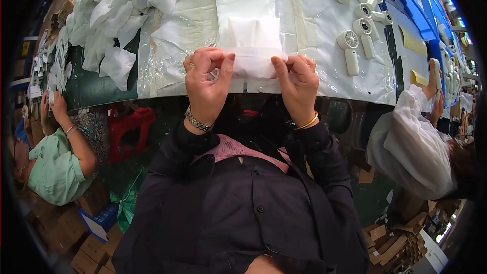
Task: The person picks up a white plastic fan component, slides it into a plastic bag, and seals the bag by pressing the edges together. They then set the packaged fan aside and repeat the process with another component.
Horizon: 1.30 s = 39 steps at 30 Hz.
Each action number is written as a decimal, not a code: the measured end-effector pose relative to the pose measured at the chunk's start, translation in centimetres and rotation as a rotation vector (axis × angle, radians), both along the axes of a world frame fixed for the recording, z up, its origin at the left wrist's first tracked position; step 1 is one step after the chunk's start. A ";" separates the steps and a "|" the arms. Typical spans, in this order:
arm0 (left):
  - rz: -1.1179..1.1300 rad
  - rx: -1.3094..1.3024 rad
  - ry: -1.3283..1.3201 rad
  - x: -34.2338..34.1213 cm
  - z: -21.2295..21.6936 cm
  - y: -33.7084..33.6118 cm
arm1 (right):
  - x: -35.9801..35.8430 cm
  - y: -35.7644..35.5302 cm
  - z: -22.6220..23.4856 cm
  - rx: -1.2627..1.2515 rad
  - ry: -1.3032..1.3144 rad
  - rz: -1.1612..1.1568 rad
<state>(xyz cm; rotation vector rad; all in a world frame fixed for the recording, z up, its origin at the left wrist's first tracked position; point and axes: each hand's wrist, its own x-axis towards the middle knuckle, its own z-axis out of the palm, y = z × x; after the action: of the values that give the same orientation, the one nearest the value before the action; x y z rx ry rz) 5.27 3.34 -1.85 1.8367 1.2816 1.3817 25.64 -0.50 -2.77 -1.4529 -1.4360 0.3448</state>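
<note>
Between my two hands stretches a thin, translucent white bag (256,61), its near edge lifted off the table. My left hand (208,78) pinches the bag's left corner between thumb and fingers. At the opposite corner, my right hand (298,81) is closed on the bag in the same way. Beyond it lies a flat stack of similar white bags (245,1). Whether anything is inside the held bag cannot be made out.
White handheld fans (350,50) lie at the table's right, before blue bins (406,0). Crumpled white bags (122,7) are heaped at the left. Co-workers sit on both sides, one in a green top (61,167), one in a white top (411,142). A red stool (129,132) stands left.
</note>
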 end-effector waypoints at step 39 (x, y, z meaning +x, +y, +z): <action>0.032 0.273 0.440 2.7 3.1 0.3 | -1.3 -0.2 -0.9 0.090 0.459 -0.115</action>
<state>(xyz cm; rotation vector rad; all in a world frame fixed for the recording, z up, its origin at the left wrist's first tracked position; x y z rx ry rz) 8.02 3.67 1.29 2.4167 1.3852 1.2598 24.38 -0.69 -3.70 -1.2750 -0.9829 0.4983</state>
